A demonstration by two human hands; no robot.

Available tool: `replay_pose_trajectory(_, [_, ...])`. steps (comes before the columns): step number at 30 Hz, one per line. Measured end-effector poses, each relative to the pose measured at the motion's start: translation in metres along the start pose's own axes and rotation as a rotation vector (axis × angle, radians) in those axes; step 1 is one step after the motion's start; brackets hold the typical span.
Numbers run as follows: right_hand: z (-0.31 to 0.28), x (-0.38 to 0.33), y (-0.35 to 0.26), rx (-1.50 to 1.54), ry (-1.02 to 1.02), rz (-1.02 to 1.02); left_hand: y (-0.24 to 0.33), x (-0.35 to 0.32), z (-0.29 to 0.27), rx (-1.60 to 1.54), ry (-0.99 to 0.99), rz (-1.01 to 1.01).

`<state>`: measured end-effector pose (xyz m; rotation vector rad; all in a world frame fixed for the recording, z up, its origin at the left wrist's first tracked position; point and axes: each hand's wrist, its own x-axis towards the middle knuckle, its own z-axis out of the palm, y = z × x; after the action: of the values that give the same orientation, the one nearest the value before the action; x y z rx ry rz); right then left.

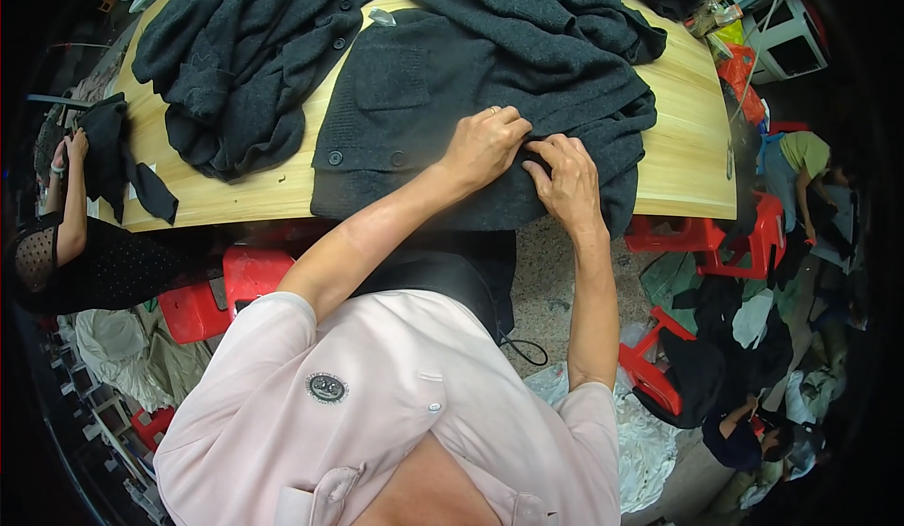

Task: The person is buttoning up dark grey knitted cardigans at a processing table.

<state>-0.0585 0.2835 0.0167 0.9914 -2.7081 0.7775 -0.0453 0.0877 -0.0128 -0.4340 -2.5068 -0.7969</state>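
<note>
Both hands pinch one fold of the dark knit cardigan (443,121) lying at the near edge of the wooden table (683,140). The left hand (485,145) and right hand (565,178) have fingers squeezed shut on it. Its hem hangs over the edge, so I think a tug could slide it off. The sweater pile (235,64) behind could get mixed in.

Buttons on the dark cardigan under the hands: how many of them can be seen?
2 on the cardigan under the hands: one button at its lower left corner, another just right of it. Folds may hide more.
</note>
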Motion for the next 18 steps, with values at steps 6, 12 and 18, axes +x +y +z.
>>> replay_pose_trajectory(6, [0.005,0.012,0.015,0.03,0.019,-0.027,0.002,-0.007,0.004,-0.294,0.038,-0.288])
replay_pose_trajectory(12, [0.016,0.003,0.02,0.027,0.189,-0.175,-0.004,-0.005,-0.004,-0.339,-0.132,-0.37])
replay_pose_trajectory(18, [0.025,-0.011,0.024,-0.153,0.373,-0.378,-0.01,-0.006,-0.006,-0.364,-0.2,-0.249])
